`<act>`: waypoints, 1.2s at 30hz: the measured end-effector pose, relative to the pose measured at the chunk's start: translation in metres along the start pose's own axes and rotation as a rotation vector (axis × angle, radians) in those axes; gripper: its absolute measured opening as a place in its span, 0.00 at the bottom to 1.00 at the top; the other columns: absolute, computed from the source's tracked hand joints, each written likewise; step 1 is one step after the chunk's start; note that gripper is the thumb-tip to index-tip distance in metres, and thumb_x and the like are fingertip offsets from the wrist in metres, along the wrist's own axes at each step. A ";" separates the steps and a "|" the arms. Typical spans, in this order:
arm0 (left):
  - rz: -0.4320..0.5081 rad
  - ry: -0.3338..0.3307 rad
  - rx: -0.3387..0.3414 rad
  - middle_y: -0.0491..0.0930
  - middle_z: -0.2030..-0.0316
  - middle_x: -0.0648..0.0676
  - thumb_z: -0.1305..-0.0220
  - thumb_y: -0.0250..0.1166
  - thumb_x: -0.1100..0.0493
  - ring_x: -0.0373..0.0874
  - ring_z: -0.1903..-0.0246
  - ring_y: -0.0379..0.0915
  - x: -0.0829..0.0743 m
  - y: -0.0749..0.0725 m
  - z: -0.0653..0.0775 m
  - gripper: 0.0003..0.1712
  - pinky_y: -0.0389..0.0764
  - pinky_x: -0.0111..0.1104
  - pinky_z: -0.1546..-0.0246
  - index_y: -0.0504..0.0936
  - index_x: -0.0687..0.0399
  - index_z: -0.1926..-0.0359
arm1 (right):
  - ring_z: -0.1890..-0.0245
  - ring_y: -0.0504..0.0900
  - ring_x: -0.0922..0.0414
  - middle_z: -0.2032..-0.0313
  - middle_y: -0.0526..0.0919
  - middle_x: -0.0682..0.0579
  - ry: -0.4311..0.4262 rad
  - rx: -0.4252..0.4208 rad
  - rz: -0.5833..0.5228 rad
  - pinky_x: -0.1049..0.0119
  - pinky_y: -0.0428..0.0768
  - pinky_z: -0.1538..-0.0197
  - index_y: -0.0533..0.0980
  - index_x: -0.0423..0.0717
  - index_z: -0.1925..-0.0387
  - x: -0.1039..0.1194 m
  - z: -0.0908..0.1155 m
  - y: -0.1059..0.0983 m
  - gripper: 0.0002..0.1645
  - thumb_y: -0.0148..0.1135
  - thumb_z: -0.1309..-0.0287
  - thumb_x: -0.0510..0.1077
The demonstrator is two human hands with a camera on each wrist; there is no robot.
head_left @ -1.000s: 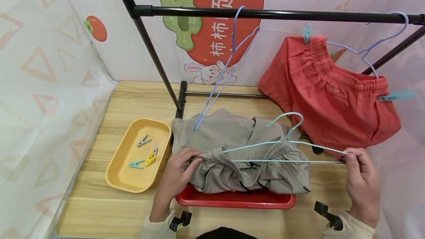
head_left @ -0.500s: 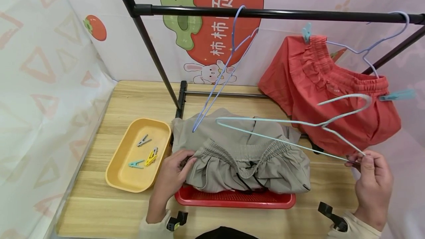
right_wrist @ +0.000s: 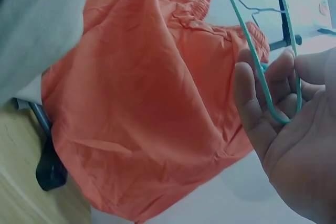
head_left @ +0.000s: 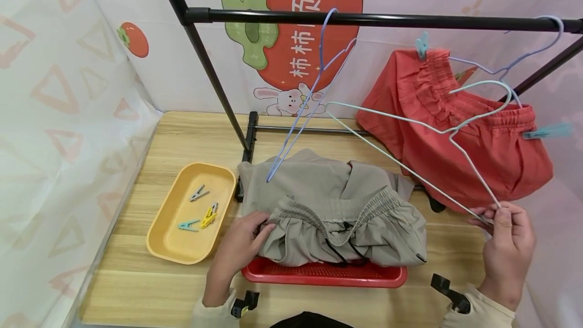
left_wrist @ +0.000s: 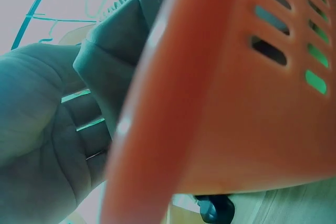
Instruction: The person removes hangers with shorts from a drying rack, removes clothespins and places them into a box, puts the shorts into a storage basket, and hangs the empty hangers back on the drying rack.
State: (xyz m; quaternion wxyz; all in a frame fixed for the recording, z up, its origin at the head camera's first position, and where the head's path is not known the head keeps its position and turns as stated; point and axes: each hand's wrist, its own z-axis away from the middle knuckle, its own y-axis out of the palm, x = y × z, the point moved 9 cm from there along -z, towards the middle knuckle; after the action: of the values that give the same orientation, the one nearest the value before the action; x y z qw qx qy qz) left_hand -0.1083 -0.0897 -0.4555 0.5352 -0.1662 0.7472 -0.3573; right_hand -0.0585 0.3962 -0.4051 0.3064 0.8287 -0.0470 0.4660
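Grey pants [head_left: 314, 176] with a gathered elastic waistband and a black drawstring lie bunched over a red plastic basket [head_left: 323, 282]. At their left side, my left hand [head_left: 241, 242] holds a fold of the cloth between thumb and fingers; the fingertips are partly hidden by fabric. My right hand [head_left: 507, 252] pinches one end of a mint-green wire hanger [head_left: 391, 153] off to the right. The hanger is raised clear of the pants, its hook in front of the red shorts. In the right wrist view, the hanger's end [right_wrist: 273, 111] lies between thumb and fingers.
A black rack rail [head_left: 364, 19] crosses the back. From it hang a bare lilac hanger [head_left: 296, 120] and red shorts [head_left: 455, 135] pegged with blue clothespins [head_left: 546, 131]. A yellow tray [head_left: 166, 216] holding several clothespins [head_left: 209, 215] stands left of the basket.
My right hand has drawn the mint hanger out of the pants' waistband to the right, then tilted it upward. The waistband has dropped slack; my left hand stays by its left side.
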 end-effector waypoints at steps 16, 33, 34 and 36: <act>0.016 -0.019 0.100 0.85 0.59 0.47 0.29 0.68 0.56 0.42 0.58 0.81 -0.005 0.015 0.000 0.05 0.82 0.43 0.55 0.87 0.51 0.56 | 0.60 0.87 0.45 0.65 0.77 0.37 0.065 -0.063 -0.096 0.61 0.86 0.58 0.70 0.28 0.58 -0.018 0.003 0.045 0.07 0.48 0.23 0.32; -0.054 -0.037 0.019 0.86 0.59 0.47 0.31 0.70 0.55 0.42 0.59 0.82 -0.005 0.006 0.000 0.07 0.82 0.42 0.55 0.88 0.50 0.55 | 0.48 0.83 0.39 0.56 0.81 0.28 0.061 0.024 -0.160 0.56 0.79 0.40 0.69 0.26 0.51 -0.019 -0.008 0.105 0.08 0.48 0.23 0.31; -0.055 -0.036 0.009 0.85 0.59 0.46 0.31 0.70 0.55 0.41 0.59 0.82 -0.005 0.005 0.000 0.06 0.82 0.41 0.56 0.88 0.50 0.56 | 0.48 0.82 0.39 0.56 0.81 0.28 0.060 0.037 -0.161 0.56 0.78 0.40 0.69 0.26 0.51 -0.019 -0.009 0.108 0.08 0.48 0.23 0.31; -0.062 -0.032 -0.010 0.85 0.60 0.46 0.32 0.71 0.56 0.40 0.60 0.82 -0.004 0.004 0.000 0.06 0.82 0.41 0.56 0.88 0.50 0.57 | 0.47 0.82 0.38 0.55 0.80 0.28 0.055 0.061 -0.159 0.56 0.77 0.39 0.68 0.25 0.50 -0.020 -0.010 0.114 0.09 0.48 0.23 0.31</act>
State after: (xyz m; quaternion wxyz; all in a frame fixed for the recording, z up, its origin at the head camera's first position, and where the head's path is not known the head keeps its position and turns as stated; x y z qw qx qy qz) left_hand -0.1058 -0.0844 -0.4553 0.5348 -0.1977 0.7347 -0.3675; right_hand -0.1182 0.3056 -0.3645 0.3185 0.8255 0.0417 0.4641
